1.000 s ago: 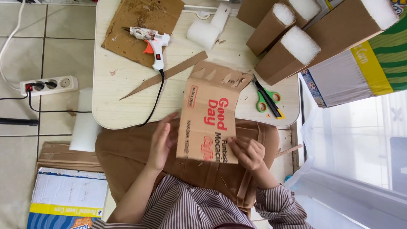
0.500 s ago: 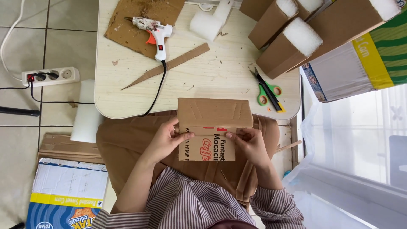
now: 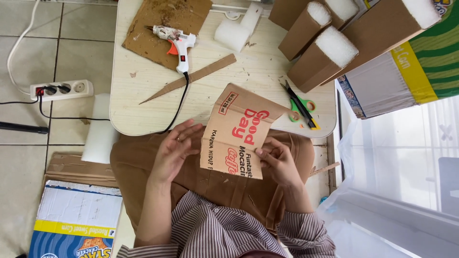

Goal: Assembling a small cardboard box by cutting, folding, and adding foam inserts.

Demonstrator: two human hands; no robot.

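Brown printed cardboard sheet, held over the lap at the near edge of the pale counter, far corner reaching above the counter top. Pinched at its near right edge by the right hand, fingers clamped on the card. Left hand just beside the left edge, fingers spread apart and loose, perhaps grazing the edge; contact hard to tell.

Probably light and fairly stiff, with a fold line that lets it bend; dry and not slippery, easily creased or dented at the corners. Best taken by opposite long edges, thumb on one face and fingertips behind, away from the crease.

Against half a second ago: then folded with a plain flap showing on top and both hands gripping either side; now opened flat, printed side up, tilted to the right, left hand released.

Farther off on the counter: white hot glue gun lying on a rough cardboard pad, a long cardboard strip, green-handled scissors at the right, a white foam block, and foam-topped cardboard boxes far right. On the floor to the left, a power strip.
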